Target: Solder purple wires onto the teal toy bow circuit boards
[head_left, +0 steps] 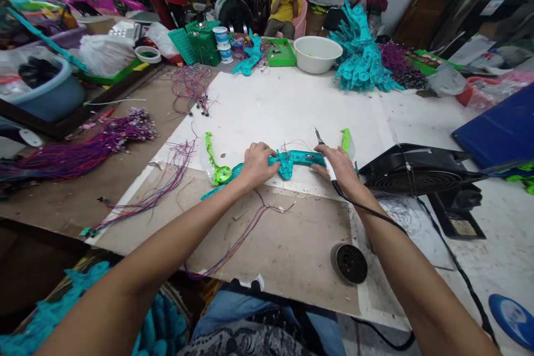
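Observation:
A long teal plastic part [306, 157] with bright green ends [220, 173] lies across the white sheet in front of me. My left hand [257, 164] is closed on its left-middle stretch, fingertips beside a short teal crosspiece [286, 166]. Thin wires [294, 143] rise near that crosspiece. In my right hand [340, 167] is a soldering iron [329, 168], its metal tip pointing up and away and its black cord running back along my forearm. The fingers of this hand also reach the part's right end. Fine details on the part are too small to tell.
A black fan [417, 169] stands right of my right hand. Near the front edge sits a round tin [351, 263]. Loose red and blue wires [246, 233] lie left. Farther back are a white basin [317, 54], stacked teal parts [361, 55] and two seated people.

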{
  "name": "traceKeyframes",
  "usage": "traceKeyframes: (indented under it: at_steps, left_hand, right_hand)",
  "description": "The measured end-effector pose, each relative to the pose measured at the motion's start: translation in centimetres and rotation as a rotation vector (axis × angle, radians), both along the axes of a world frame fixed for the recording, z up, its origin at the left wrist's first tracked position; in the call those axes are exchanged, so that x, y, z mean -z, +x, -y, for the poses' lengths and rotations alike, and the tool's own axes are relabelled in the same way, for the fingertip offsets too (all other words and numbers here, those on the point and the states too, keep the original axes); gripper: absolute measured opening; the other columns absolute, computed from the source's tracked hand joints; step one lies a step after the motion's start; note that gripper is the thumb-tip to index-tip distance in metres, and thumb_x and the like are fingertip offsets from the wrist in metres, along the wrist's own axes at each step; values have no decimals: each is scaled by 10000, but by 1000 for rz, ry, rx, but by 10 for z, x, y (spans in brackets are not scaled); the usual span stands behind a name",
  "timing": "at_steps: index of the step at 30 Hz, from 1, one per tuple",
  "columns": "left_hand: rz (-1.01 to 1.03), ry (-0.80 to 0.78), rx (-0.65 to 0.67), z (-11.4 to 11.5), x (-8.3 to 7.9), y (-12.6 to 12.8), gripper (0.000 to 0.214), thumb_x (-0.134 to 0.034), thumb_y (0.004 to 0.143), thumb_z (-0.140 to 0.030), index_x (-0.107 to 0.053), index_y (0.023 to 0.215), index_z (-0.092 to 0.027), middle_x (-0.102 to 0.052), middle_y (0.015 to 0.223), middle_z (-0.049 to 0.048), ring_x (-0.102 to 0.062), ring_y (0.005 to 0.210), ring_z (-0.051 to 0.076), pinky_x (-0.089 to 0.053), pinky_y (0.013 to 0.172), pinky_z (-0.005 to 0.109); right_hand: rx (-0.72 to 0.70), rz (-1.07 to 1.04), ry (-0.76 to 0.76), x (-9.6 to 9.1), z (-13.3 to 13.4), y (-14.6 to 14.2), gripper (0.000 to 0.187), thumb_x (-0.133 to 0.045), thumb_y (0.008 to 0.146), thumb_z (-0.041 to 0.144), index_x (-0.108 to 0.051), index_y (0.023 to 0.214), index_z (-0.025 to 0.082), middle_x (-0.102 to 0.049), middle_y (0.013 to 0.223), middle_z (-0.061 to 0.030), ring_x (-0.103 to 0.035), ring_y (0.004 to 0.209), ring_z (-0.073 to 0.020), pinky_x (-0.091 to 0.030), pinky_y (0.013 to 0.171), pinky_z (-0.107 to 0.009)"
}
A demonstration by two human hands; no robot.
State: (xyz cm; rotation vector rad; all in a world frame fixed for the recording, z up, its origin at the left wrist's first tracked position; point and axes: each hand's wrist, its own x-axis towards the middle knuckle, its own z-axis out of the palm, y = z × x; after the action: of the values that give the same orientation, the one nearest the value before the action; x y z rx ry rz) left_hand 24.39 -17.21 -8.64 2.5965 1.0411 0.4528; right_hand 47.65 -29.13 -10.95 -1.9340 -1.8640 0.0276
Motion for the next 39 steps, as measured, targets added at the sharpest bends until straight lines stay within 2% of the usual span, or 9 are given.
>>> traceKeyframes:
  at_steps: [5, 8, 12, 18, 21, 25, 30, 34, 39]
  left_hand:
    - [-92, -136, -172, 9, 2, 42, 222, -638, 746, -315, -724, 922, -209, -642, 998, 117, -517, 1039, 323, -416, 870, 445]
    - [-59, -185, -244, 10, 5, 53, 174, -601, 767, -255, -733, 880, -232, -655, 988, 102, -535, 1039, 313, -413, 869, 444]
    - [104, -313, -251, 7, 8, 51, 114, -620, 760, -228, -728, 796, -231, -699, 948, 56, -578, 1013, 275, -413, 889, 423]
    - [239, -486, -97, -6, 3, 25, 116, -618, 769, -222, -710, 820, -174, -723, 831, 22, -642, 807, 163, -468, 774, 279]
    - [212, -367, -19, -11, 3, 10, 86, -634, 755, -204, -709, 787, -179, -723, 847, 31, -630, 852, 176, -457, 829, 307]
    - [141, -165, 5, -5, 8, -1, 88, -638, 758, -188, -715, 797, -202, -716, 923, 40, -598, 948, 206, -419, 924, 378]
    - [200, -207, -88, 2, 12, -2, 114, -608, 795, -181, -716, 827, -193, -724, 895, 36, -617, 909, 182, -443, 884, 327]
    - [207, -179, -185, 2, 12, -5, 127, -595, 809, -189, -719, 832, -182, -715, 938, 54, -584, 981, 212, -401, 948, 382]
    - [159, -121, -274, 9, 11, -11, 130, -616, 803, -226, -739, 817, -186, -675, 1023, 95, -522, 1055, 262, -395, 924, 425]
  right_hand:
    - [-6, 41, -30, -4, 0, -3, 317, -566, 863, 297, -522, 1165, 214, -672, 997, -93, -620, 911, -281, -426, 880, -449]
    - [28, 69, -34, -7, 0, -5, 303, -565, 859, 279, -533, 1152, 212, -676, 978, -95, -611, 883, -286, -423, 840, -416]
    - [76, 86, -39, -7, 0, -8, 311, -578, 850, 294, -542, 1150, 219, -681, 968, -86, -606, 851, -288, -407, 801, -384]
    - [127, 100, -40, -6, -2, -12, 301, -555, 857, 298, -550, 1146, 218, -684, 968, -91, -599, 859, -285, -375, 798, -373]
    - [148, 111, -36, -6, -5, -13, 299, -548, 854, 292, -549, 1145, 223, -687, 945, -87, -600, 850, -284, -363, 793, -371]
    - [150, 135, -25, -4, -9, -15, 280, -537, 856, 288, -553, 1128, 223, -689, 905, -82, -605, 824, -279, -353, 778, -368]
    - [146, 165, -17, -3, -11, -13, 254, -519, 860, 296, -562, 1099, 222, -689, 863, -75, -609, 790, -271, -350, 740, -354]
    - [149, 183, -16, -2, -11, -11, 261, -492, 870, 320, -571, 1095, 213, -686, 830, -84, -611, 771, -268, -353, 726, -351]
    - [100, 224, 66, 6, -10, -5, 311, -434, 892, 398, -571, 1097, 209, -688, 822, -89, -613, 720, -259, -359, 690, -345]
